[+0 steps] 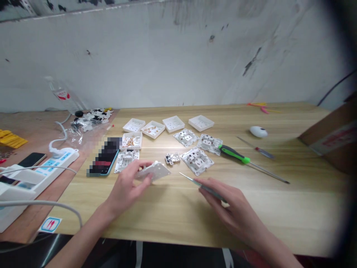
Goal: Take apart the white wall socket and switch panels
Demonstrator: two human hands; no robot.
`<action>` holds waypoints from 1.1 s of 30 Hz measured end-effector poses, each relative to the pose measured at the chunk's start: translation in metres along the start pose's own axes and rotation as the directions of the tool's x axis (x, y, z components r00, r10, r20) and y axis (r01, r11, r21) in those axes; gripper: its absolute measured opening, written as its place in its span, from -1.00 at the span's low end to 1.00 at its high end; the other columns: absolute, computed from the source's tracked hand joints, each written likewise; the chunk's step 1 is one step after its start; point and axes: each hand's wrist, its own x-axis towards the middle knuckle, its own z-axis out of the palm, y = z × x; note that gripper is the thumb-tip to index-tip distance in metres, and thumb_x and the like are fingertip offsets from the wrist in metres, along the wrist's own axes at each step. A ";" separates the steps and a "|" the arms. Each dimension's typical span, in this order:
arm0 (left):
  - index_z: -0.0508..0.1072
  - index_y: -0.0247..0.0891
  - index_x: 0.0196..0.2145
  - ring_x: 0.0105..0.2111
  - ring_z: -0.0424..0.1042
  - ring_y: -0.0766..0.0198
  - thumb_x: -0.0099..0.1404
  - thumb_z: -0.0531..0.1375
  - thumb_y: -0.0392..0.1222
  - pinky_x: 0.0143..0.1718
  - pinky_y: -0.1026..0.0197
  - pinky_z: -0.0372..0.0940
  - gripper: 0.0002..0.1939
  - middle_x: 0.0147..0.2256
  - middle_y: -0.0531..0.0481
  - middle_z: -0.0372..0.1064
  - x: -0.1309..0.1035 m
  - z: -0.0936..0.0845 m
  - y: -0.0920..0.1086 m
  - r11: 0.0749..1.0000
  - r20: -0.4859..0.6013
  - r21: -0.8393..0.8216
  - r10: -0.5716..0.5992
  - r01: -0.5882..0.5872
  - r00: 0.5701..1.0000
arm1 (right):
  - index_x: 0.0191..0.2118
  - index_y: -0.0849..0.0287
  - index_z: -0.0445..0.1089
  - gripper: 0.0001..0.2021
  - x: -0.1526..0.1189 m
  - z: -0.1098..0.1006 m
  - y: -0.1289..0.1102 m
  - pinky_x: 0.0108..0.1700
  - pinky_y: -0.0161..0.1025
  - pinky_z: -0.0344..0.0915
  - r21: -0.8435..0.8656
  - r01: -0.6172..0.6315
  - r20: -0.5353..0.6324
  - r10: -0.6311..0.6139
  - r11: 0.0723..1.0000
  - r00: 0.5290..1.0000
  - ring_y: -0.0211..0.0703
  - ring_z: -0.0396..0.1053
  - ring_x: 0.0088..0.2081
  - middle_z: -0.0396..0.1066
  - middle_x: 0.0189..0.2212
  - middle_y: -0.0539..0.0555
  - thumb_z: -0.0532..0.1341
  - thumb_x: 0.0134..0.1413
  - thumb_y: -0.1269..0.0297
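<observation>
My left hand [126, 186] pinches a white plastic plate [158, 171], held tilted just above the table. In my right hand [225, 203] is a thin screwdriver [190, 179], its metal tip pointing left toward the plate with a gap between them. Beyond the hands lie a small white-and-metal module [172, 159] and a square white plate with internal parts [197, 160]. Two similar plates [186, 137] [209, 143] sit behind it, and another one [122, 162] is partly hidden behind my left hand.
White trays [200, 123] stand at the back, one with small brass-coloured parts [132, 141]. A green-black screwdriver [232, 153], a smaller screwdriver [262, 152] and a white oval object [258, 131] lie right. At left are a phone [107, 158], power strip [55, 163] and bottle [65, 96].
</observation>
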 end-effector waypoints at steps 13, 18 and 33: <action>0.51 -0.30 -0.29 -0.41 0.44 0.29 0.16 0.25 -0.04 -0.47 0.33 0.26 -0.74 -0.33 -0.02 0.49 0.063 0.004 -0.017 0.926 0.372 -0.172 -0.256 0.337 0.892 | -0.08 0.19 0.44 -0.74 0.030 0.015 -0.011 -0.34 -0.33 0.26 -0.073 0.097 -0.017 -0.099 0.993 0.995 -0.25 0.44 -0.37 0.52 -0.36 0.09 0.05 0.23 0.40; 0.52 -0.28 -0.28 -0.37 0.43 0.27 0.13 0.27 0.00 -0.46 0.32 0.26 -0.70 -0.31 -0.03 0.49 0.069 0.012 -0.026 0.932 0.371 -0.196 -0.218 0.305 0.903 | -0.07 0.17 0.44 -0.74 0.035 0.021 -0.008 -0.35 -0.33 0.23 -0.161 0.152 0.014 -0.151 0.975 0.988 -0.27 0.44 -0.37 0.53 -0.32 0.09 0.05 0.22 0.40; 0.53 -0.30 -0.34 -0.33 0.43 0.24 0.13 0.28 -0.03 -0.34 0.26 0.29 -0.74 -0.31 -0.04 0.50 0.064 0.016 -0.028 0.949 0.315 -0.193 -0.182 0.251 0.931 | -0.25 0.21 0.47 -0.75 0.050 0.011 -0.033 -0.43 -0.33 0.07 -0.328 0.145 0.127 -0.109 0.933 0.986 -0.29 0.37 -0.49 0.47 -0.50 0.05 0.04 0.19 0.43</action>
